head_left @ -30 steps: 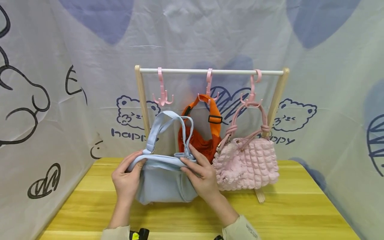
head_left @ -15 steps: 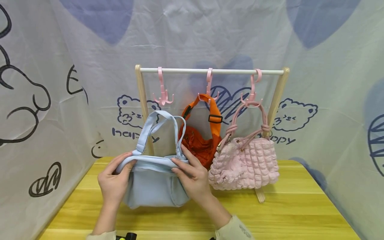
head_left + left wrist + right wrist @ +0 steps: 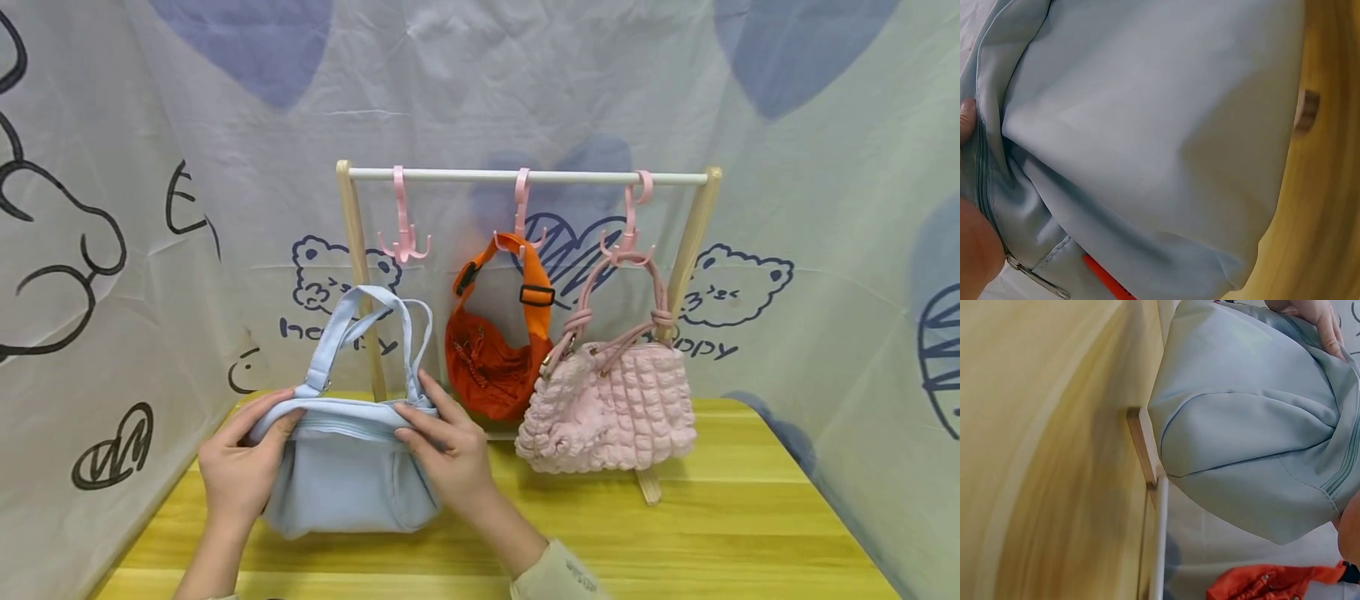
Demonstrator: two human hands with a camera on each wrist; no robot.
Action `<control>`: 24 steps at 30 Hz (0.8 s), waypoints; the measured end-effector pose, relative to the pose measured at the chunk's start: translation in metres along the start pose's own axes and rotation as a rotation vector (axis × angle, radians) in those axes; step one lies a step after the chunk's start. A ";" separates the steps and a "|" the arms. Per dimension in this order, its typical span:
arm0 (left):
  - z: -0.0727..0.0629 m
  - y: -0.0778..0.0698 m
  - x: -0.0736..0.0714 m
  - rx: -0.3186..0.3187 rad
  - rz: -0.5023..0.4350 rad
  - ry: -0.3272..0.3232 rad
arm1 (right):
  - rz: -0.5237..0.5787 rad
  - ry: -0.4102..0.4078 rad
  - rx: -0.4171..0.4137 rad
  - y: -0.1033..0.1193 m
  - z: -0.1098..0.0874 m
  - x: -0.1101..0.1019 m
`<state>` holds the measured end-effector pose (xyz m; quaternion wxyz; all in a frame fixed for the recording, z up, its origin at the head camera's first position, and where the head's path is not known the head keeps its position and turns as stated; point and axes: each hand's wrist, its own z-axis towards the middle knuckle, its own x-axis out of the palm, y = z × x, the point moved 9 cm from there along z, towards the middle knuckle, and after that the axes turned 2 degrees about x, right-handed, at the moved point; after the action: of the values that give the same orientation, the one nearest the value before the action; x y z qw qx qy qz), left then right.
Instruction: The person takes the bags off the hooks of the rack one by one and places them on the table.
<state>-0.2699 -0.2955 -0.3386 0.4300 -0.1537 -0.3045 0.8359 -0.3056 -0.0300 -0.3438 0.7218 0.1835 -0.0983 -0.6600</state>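
Observation:
Both hands hold a light blue handbag [image 3: 345,483] by its zipped top edge, at the left front of the rack. My left hand [image 3: 243,458] pinches the left end of the edge between thumb and fingers. At the right end, near the strap's base, my right hand [image 3: 450,446] pinches the same edge. The strap [image 3: 330,342] stands up in a loop above the bag. In the left wrist view the bag's side and zipper [image 3: 1035,278] fill most of the frame. The right wrist view shows the bag's end panel [image 3: 1241,437] and underside edge.
A wooden rack with a white rail [image 3: 465,176] stands on the wooden table [image 3: 712,533]. Three pink hooks hang from it. The left hook [image 3: 405,237] carries nothing; an orange bag [image 3: 487,367] hangs from the middle one, a pink quilted bag [image 3: 622,408] from the right one.
Both hands have moved left and slightly down toward the person, carrying the blue handbag. The orange bag, partly covered before, now shows fully. The grip looks the same.

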 end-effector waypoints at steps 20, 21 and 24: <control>0.007 0.019 -0.051 -0.071 0.152 0.016 | 0.124 -0.012 0.360 -0.023 -0.025 0.062; 0.007 0.019 -0.054 -0.072 0.158 0.022 | 0.133 -0.009 0.384 -0.025 -0.026 0.065; 0.009 0.022 -0.061 -0.091 0.187 0.043 | 0.158 0.000 0.436 -0.029 -0.031 0.076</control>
<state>-0.2528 -0.3587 -0.3460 0.3494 -0.2189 -0.3172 0.8540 -0.3116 -0.1029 -0.3910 0.7147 0.3269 -0.2525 -0.5644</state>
